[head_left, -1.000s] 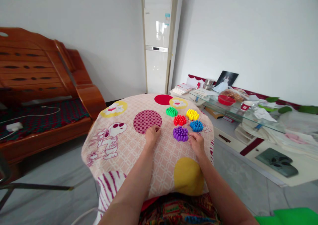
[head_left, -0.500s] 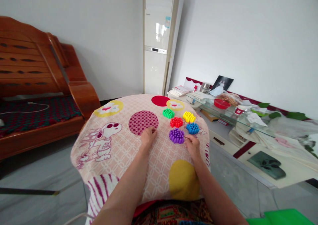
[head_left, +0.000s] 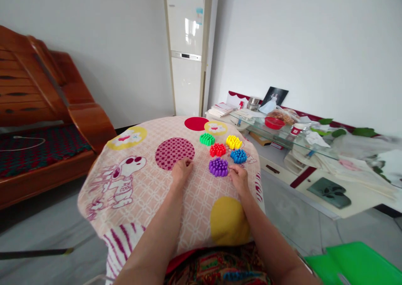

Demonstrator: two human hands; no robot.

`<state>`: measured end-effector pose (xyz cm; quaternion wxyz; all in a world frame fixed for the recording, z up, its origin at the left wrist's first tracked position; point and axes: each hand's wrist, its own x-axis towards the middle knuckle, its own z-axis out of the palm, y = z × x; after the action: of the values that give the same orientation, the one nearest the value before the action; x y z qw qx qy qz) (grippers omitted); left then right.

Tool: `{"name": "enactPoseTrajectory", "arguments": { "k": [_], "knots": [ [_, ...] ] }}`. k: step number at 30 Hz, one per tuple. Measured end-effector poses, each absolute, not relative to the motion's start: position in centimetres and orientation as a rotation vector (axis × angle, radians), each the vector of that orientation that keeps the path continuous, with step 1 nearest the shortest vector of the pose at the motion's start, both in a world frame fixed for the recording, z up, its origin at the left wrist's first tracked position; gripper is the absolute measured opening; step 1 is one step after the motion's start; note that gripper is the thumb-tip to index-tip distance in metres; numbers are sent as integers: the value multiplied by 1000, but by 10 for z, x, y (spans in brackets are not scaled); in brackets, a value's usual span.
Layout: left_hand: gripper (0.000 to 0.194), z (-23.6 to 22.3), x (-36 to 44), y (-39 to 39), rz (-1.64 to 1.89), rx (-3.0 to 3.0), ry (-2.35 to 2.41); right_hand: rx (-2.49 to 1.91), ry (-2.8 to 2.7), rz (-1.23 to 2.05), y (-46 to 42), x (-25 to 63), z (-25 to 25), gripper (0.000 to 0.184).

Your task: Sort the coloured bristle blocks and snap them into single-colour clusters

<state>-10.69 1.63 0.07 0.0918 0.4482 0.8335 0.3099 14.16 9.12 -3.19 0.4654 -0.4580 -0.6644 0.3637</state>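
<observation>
Five clusters of small, shiny, rounded plastic pieces stand close together on the cloth-covered table (head_left: 138, 205): green (head_left: 207, 139), red (head_left: 217, 150), yellow (head_left: 234, 142), blue (head_left: 238, 156) and purple (head_left: 218, 167). My right hand (head_left: 239, 178) is at the right side of the purple cluster, fingertips pinched together close against it. Whether something small is between them is hidden. To the left, my left hand (head_left: 182, 170) rests on the cloth by the checked purple circle, fingers curled and closed. What it may hold cannot be made out.
A glass-topped cabinet (head_left: 282, 138) along the right wall bears papers, a red bowl (head_left: 274, 123) and a paper cup (head_left: 296, 129). A wooden sofa (head_left: 84, 113) stands at left, a tall white air conditioner (head_left: 186, 79) behind the table. Something green (head_left: 358, 260) is at lower right.
The head view has turned slightly to the right, so everything appears shifted left. Both hands keep nearly the same places on the table, and the clusters look unmoved.
</observation>
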Motion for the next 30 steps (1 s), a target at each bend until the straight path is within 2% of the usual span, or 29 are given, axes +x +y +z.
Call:
{"name": "enactPoseTrajectory", "arguments": {
  "k": [9,21,30],
  "knots": [
    [27,1,-108,22,818,1350,2531,-1200,-1667,816,96,138,-28,25],
    [34,-7,-104,27,901,1382,2566,-1253,-1784,751,102,136,-28,28],
    [28,2,-82,21,971,1463,2452,-1229,-1767,742,96,137,-25,26]
  ]
}}
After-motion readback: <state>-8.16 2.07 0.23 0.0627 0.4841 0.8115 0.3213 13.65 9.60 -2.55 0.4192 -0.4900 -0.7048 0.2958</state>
